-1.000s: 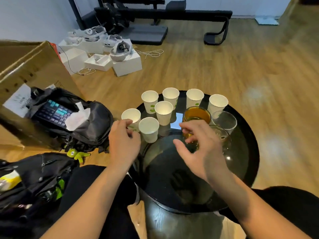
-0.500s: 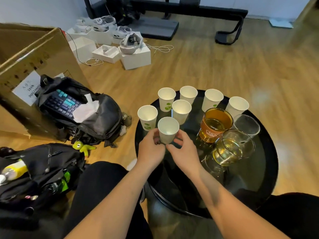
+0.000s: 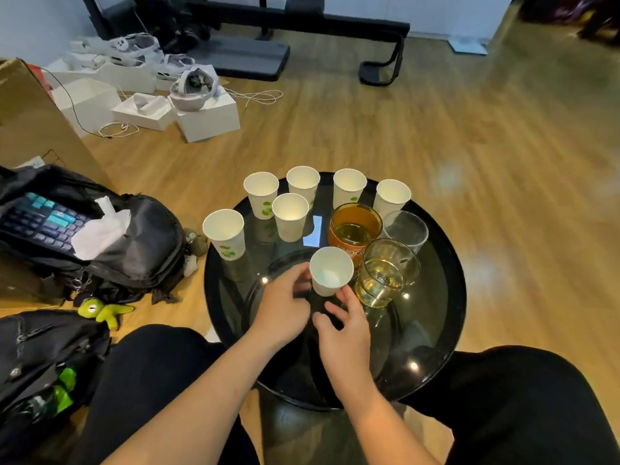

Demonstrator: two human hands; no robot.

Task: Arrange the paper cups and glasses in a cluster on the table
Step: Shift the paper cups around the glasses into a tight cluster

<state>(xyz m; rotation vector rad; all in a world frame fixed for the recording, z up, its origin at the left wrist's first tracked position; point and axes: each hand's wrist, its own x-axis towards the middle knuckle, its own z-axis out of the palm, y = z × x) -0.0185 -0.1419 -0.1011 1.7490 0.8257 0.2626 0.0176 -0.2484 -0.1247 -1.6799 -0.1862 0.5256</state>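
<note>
Both hands flanked the nearest paper cup (image 3: 330, 275) on the black surface (image 3: 446, 297), left grip (image 3: 285, 305) touching its side and right grip (image 3: 345, 318) spread loosely below, apparently to nudge it beside the pale-liquid glass (image 3: 385, 273).

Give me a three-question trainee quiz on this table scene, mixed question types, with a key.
1. How many paper cups stand on the black table?
2. True or false: the amber glass is empty.
3. The nearest paper cup sits beside: A) the clear glass with yellow liquid, B) the keyboard, C) the white boxes?

Key: 1. Seven. 2. False, it holds liquid. 3. A; the left hand touches that cup and the right hand is just below it.
</note>
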